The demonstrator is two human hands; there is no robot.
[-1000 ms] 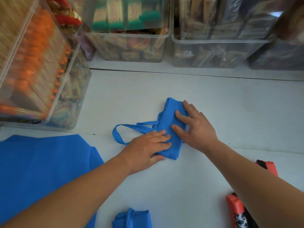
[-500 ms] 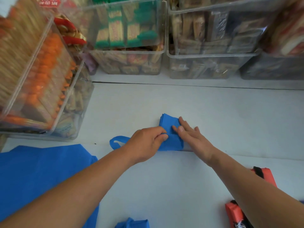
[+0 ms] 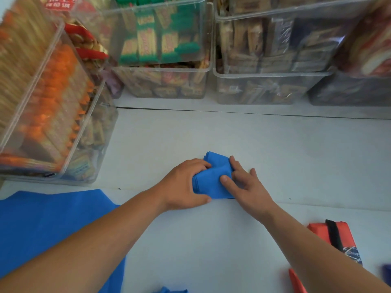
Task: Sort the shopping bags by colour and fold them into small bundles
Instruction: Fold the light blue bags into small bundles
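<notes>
A small folded blue bag (image 3: 211, 182) lies in the middle of the white table (image 3: 275, 155). My left hand (image 3: 186, 185) grips its left side, fingers curled over the fabric and thumb along the near edge. My right hand (image 3: 243, 185) presses on its right side, thumb flat on top and fingers spread. A flat unfolded blue bag (image 3: 48, 229) lies at the near left. The top of another blue bundle (image 3: 171, 290) peeks in at the bottom edge. A folded red bag with a black strap (image 3: 334, 235) sits at the near right.
Clear plastic bins of packaged snacks line the back (image 3: 165, 60) (image 3: 275, 60) and the left side (image 3: 42, 102) of the table. A dark object (image 3: 386, 271) shows at the right edge.
The long folded bag has been folded down into a short bundle and its handle loop tucked out of sight. My left hand has gone from lying flat to gripping the bundle's left side.
</notes>
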